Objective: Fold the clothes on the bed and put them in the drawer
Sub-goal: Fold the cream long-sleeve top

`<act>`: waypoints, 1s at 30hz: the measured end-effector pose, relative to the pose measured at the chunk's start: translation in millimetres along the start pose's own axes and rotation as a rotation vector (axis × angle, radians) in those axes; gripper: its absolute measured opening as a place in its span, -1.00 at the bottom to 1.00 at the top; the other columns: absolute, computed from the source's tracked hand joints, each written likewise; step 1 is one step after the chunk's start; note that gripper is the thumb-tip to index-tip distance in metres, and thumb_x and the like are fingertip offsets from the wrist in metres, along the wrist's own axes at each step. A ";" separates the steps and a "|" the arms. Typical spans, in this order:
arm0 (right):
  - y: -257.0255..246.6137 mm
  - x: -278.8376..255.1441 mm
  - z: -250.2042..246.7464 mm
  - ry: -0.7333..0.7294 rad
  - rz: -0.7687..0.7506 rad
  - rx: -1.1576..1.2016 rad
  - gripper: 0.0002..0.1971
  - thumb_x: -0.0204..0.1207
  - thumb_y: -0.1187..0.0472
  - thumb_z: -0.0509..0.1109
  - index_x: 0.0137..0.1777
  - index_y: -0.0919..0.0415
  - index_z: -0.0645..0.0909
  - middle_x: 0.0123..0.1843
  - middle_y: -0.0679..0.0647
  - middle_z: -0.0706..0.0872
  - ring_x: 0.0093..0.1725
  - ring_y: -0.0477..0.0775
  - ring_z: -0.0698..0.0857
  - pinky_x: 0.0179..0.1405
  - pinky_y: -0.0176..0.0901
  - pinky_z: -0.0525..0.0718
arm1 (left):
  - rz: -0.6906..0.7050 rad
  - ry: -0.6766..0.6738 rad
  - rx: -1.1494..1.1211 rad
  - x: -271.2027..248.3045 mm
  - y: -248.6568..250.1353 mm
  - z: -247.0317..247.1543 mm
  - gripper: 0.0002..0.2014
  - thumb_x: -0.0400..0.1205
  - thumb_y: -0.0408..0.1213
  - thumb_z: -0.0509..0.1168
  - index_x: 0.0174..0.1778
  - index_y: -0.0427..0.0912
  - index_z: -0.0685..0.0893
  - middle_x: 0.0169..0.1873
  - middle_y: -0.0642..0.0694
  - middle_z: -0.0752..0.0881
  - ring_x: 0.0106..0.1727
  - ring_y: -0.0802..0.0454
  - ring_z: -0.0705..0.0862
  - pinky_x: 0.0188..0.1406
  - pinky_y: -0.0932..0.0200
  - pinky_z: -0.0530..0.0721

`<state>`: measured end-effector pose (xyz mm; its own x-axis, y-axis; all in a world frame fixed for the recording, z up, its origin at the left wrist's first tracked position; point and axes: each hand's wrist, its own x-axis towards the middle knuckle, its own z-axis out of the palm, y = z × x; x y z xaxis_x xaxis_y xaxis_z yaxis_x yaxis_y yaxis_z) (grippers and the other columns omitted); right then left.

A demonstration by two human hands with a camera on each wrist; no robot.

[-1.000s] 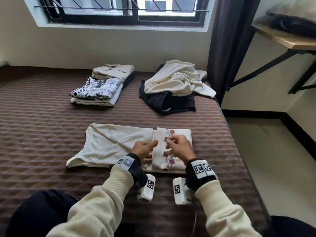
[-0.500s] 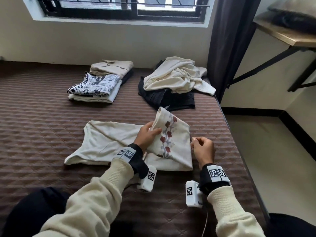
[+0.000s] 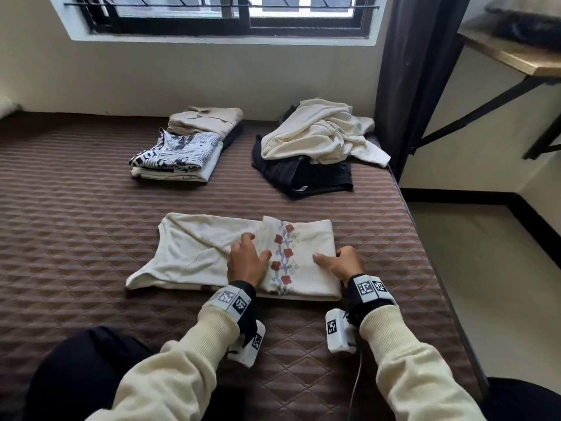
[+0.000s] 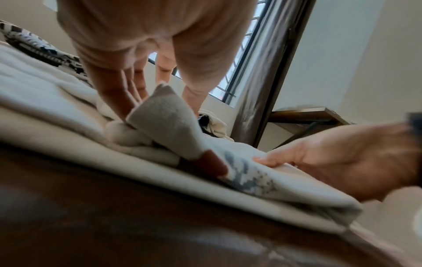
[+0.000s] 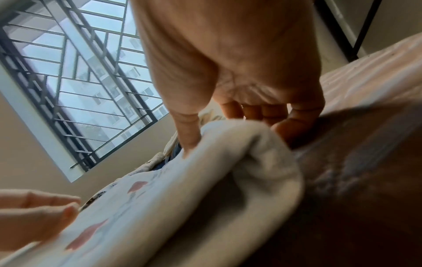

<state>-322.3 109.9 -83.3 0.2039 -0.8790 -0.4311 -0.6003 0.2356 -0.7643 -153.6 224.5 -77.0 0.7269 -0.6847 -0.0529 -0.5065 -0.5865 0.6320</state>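
A cream top (image 3: pixel 212 253) with a strip of red and blue flowers lies partly folded on the brown quilted bed (image 3: pixel 76 223), near its front edge and toward the right side. The left hand (image 3: pixel 247 262) rests flat on the folded part, fingers straight and relaxed, just left of the flower strip. The right hand (image 3: pixel 341 262) grasps the top's right edge, thumb on the cloth and fingers curled round the fold. Toward the far edge, left of centre, sits a folded stack (image 3: pixel 182 153) with a black-and-white newspaper-print shirt on it; its lettering is too small to read with any confidence. To the right of that, near the bed's far right corner, an unfolded cream sweater (image 3: pixel 318 132) is heaped on a dark garment (image 3: pixel 303 177) with a small white label, its writing illegible. Both wrists wear bands with black-and-white square code markers (image 3: pixel 365 287).
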 end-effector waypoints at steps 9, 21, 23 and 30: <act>-11.8 1.2 -26.6 0.023 -0.045 0.355 -0.58 0.19 0.17 0.51 0.00 0.43 0.63 -0.05 0.31 0.79 -0.09 0.30 0.80 -0.08 0.35 0.78 | 0.266 -0.043 0.263 -18.1 -1.5 8.8 -0.74 0.67 -0.05 0.26 0.25 0.06 0.66 0.09 -0.06 0.57 0.18 -0.07 0.54 0.13 0.03 0.59; -94.6 -44.3 -66.8 0.247 -0.327 -0.019 -0.71 0.29 0.05 0.51 -0.15 0.29 0.70 -0.07 0.24 0.79 -0.05 0.26 0.76 -0.05 0.07 0.76 | 0.272 -0.410 -0.191 3.0 40.7 5.2 -0.82 0.65 -0.32 0.31 0.02 -0.24 0.82 -0.15 -0.21 0.80 -0.39 0.12 0.61 -0.43 0.29 0.53; -121.1 -48.1 -36.0 0.214 -0.416 -0.064 -0.68 0.34 0.08 0.53 -0.05 0.35 0.73 -0.04 0.27 0.79 0.00 0.24 0.76 -0.11 -0.01 0.71 | 0.058 -0.364 -0.431 19.2 22.2 -19.0 -0.78 0.69 -0.23 0.26 -0.15 -0.21 0.77 -0.37 -0.14 0.67 -0.55 0.12 0.48 -0.64 0.36 0.40; -143.7 -65.9 85.8 -0.429 -0.470 -0.112 -0.89 0.59 0.09 0.43 -0.14 0.07 0.63 -0.22 0.16 0.67 -0.25 0.11 0.63 -0.36 -0.13 0.53 | -0.436 -0.278 -0.865 58.7 -43.3 -84.9 -0.46 0.67 0.19 0.15 -0.27 -0.26 0.63 -0.53 -0.06 0.66 -0.57 0.06 0.62 -0.49 0.25 0.62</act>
<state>-183.2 169.6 13.8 0.7415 -0.6288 -0.2340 -0.4445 -0.1991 -0.8734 -49.6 246.5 -41.9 0.5789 -0.6263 -0.5221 0.3686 -0.3702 0.8527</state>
